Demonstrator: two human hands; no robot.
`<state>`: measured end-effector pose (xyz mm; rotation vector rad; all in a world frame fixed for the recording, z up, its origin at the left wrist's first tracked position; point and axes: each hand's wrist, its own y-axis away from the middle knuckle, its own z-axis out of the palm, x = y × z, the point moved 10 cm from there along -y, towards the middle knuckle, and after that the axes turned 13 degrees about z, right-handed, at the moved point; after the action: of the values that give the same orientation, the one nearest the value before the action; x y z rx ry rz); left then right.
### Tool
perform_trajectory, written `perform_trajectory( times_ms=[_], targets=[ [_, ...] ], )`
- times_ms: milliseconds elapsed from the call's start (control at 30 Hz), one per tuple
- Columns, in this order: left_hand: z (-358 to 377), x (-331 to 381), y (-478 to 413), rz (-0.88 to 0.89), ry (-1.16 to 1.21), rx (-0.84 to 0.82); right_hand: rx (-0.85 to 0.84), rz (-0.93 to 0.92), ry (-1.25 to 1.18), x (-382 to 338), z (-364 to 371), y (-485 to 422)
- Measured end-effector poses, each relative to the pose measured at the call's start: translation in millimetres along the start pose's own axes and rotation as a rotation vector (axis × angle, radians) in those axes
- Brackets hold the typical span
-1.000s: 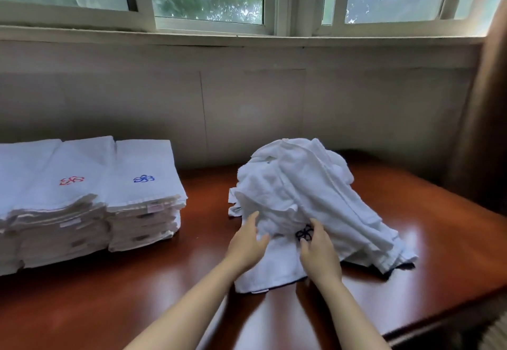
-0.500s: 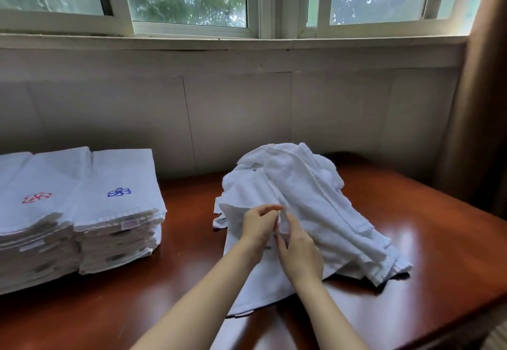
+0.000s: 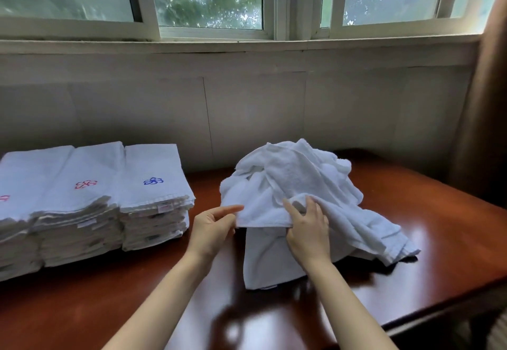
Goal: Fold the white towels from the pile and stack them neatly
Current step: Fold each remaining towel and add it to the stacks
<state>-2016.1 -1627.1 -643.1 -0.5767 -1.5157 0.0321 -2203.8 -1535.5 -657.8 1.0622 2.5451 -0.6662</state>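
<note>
A loose pile of white towels [image 3: 299, 182] lies right of centre on the brown table [image 3: 82, 308]. One towel [image 3: 267, 256] hangs from the pile's front edge down to the tabletop. My left hand [image 3: 212, 227] pinches that towel's upper left corner between thumb and fingers. My right hand [image 3: 308, 229] grips the same top edge further right, thumb under the cloth. Stacks of folded white towels stand at the left: one with a blue emblem [image 3: 153, 198], one with a red emblem [image 3: 82, 207].
A third folded stack [image 3: 13, 212] is cut off by the left edge. A tiled wall [image 3: 247, 108] and window sill rise behind the table. A brown curtain [image 3: 485, 108] hangs at the right. The table's front right edge [image 3: 444, 319] runs diagonally.
Both hands have risen from the low front of the pile and spread apart along a towel's top edge, lifting it. The blue emblem seen under my right hand is out of sight.
</note>
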Motion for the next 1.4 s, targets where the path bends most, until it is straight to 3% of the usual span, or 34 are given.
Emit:
perform_trajectory(
  times_ms=[167,300,400,433,533,633,733,833,933,1033,1100,1133,1200,1267,1300,1400],
  targets=[
    [-16,-16,-6,-0.079,-0.385,-0.101,-0.127,-0.08,-0.007,-10,1,13],
    [5,-18,-16,-0.151,-0.323,-0.18,-0.279,-0.207,-0.043,-20,8,28],
    [37,-27,-19,-0.159,-0.511,-0.394,0.096,0.022,-0.187,10,-36,-8],
    [49,-34,-15,-0.173,-0.519,-0.47,0.142,0.098,-0.17,22,-44,-21],
    [85,-59,8,-0.3,-0.267,-0.617,-0.104,0.237,-0.13,41,-16,-51],
    [105,-75,14,-0.421,0.088,-0.486,-0.252,0.231,-0.167,39,3,-59],
    [117,-70,4,-0.437,0.247,-0.416,-0.37,-0.015,-0.256,9,6,-44],
    [98,-64,-1,-0.521,0.302,-0.27,-0.551,-0.231,-0.304,-26,25,15],
    [74,-47,5,-0.484,0.271,-0.306,-0.661,-0.352,-0.297,-51,36,64],
    [31,-40,20,-0.419,0.184,-0.238,-0.792,-0.507,-0.219,-74,33,102],
    [3,-33,31,-0.377,0.225,-0.235,-0.859,-0.508,-0.333,-88,21,118],
    [-14,-29,37,-0.362,0.208,-0.247,-0.84,-0.466,-0.443,-94,12,118],
    [-48,-27,50,-0.356,0.151,-0.317,-0.596,-0.351,-0.612,-95,-7,100],
    [-87,-37,67,-0.413,0.118,-0.351,-0.293,-0.261,-0.538,-91,-17,83],
    [-111,-44,76,-0.443,0.098,-0.341,-0.224,-0.231,-0.472,-90,-13,80],
    [-173,-57,102,-0.546,0.158,-0.282,-0.353,-0.255,-0.294,-103,26,88]
  ],
)
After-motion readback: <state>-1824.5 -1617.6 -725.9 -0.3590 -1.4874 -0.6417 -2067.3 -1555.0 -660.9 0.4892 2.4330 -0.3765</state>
